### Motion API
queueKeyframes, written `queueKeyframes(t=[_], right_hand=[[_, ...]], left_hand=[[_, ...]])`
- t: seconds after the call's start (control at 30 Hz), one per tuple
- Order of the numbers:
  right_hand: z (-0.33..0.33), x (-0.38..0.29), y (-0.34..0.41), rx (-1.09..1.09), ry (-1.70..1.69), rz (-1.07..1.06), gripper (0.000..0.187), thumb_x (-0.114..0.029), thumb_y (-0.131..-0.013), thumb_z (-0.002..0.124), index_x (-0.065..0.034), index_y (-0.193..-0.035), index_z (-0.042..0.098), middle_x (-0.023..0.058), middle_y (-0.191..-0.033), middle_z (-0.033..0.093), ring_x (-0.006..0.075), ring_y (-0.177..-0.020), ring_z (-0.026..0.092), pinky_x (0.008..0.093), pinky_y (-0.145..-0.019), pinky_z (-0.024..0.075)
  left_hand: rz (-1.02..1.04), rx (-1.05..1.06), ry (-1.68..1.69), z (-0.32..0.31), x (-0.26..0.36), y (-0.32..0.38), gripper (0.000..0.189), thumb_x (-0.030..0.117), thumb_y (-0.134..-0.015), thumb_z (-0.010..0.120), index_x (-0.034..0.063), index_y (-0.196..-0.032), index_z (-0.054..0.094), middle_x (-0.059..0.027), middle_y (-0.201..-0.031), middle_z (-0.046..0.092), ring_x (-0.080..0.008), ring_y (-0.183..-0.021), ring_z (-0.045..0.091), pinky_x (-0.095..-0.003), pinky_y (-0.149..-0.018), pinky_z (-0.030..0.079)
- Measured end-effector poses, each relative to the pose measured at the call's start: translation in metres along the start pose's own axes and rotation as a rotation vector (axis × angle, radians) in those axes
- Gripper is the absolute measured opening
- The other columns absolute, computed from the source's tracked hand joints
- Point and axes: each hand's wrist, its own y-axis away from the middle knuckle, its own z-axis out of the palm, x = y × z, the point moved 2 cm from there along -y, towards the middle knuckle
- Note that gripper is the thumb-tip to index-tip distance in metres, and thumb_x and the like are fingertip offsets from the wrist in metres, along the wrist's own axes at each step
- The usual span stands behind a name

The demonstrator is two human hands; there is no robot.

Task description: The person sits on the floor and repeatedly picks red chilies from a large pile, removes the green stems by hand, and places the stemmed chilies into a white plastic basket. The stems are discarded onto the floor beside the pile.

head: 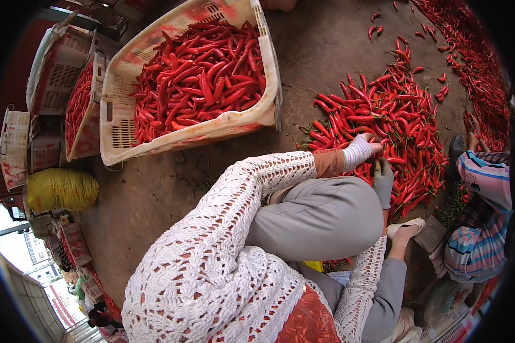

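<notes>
Many red chili peppers (407, 124) with green stems lie in a loose heap on the floor before me. Over the near edge of the heap is my left hand (362, 150), in a striped fingerless glove, its bare fingertips bent down among the peppers. Close below it, my right hand (383, 178) wears a grey glove, with the fingers pointing up towards the left ones. Whether either hand grips a pepper cannot be made out. A large, stained white plastic crate (189, 143), part full of red peppers, stands to the left of the heap.
More pepper-filled crates (92, 107) and a yellow sack (62, 189) stand at the far left. A long bank of peppers (483, 64) runs along the right. Another person in a striped top (476, 244) sits at the right edge, near a dark shoe. My bent knee is close beside my hands.
</notes>
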Motion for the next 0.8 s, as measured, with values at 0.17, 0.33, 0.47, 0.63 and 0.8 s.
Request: queueKeyframes(t=[0.17,0.33,0.47,0.63,0.8], right_hand=[[0.012,-0.030,0.007,-0.063,-0.344,0.064,0.023,-0.021,-0.096,0.051,0.0006,-0.101,0.057,-0.0002,-0.081,0.057,0.0049,-0.065,0.043,0.0202,-0.056,0.0363],[-0.009,-0.098,0.023,0.103,-0.421,-0.156,0.019,-0.016,-0.097,0.049,0.0008,-0.093,0.055,-0.0024,-0.078,0.052,0.0050,-0.065,0.046,0.0186,-0.057,0.0374],[-0.041,-0.147,0.034,0.011,-0.352,-0.421,0.013,-0.011,-0.094,0.052,0.0013,-0.091,0.055,0.0014,-0.080,0.053,0.0065,-0.070,0.045,0.0196,-0.062,0.0378],[-0.037,-0.140,0.033,-0.294,-0.298,-0.334,0.008,-0.005,-0.093,0.051,0.0007,-0.091,0.056,0.0014,-0.078,0.052,0.0061,-0.072,0.044,0.0185,-0.065,0.0366],[-0.005,-0.082,0.046,-0.399,-0.195,-0.050,0.017,-0.009,-0.091,0.046,-0.0009,-0.101,0.057,0.0029,-0.091,0.056,0.0130,-0.082,0.052,0.0276,-0.075,0.0434]], left_hand=[[0.002,-0.056,0.117,-0.012,0.026,0.026,0.025,0.019,-0.083,0.062,0.0037,-0.103,0.058,-0.0070,-0.082,0.064,-0.0154,-0.070,0.062,-0.0282,-0.059,0.051],[-0.079,-0.336,0.298,-0.008,0.070,0.050,0.019,0.021,-0.086,0.064,0.0068,-0.096,0.056,-0.0057,-0.079,0.063,-0.0155,-0.064,0.061,-0.0271,-0.050,0.050],[-0.089,-0.569,0.445,-0.004,0.110,0.078,0.020,0.023,-0.088,0.063,0.0073,-0.098,0.056,-0.0056,-0.086,0.064,-0.0147,-0.068,0.061,-0.0303,-0.057,0.049],[0.166,-0.593,0.624,-0.053,0.195,0.143,0.036,0.029,-0.090,0.059,0.0035,-0.114,0.051,-0.0082,-0.095,0.063,-0.0099,-0.058,0.056,-0.0285,-0.059,0.047],[0.674,0.042,0.102,-0.195,0.251,0.191,0.025,0.019,-0.089,0.060,0.0046,-0.109,0.056,-0.0053,-0.089,0.066,-0.0119,-0.068,0.061,-0.0260,-0.065,0.053]])
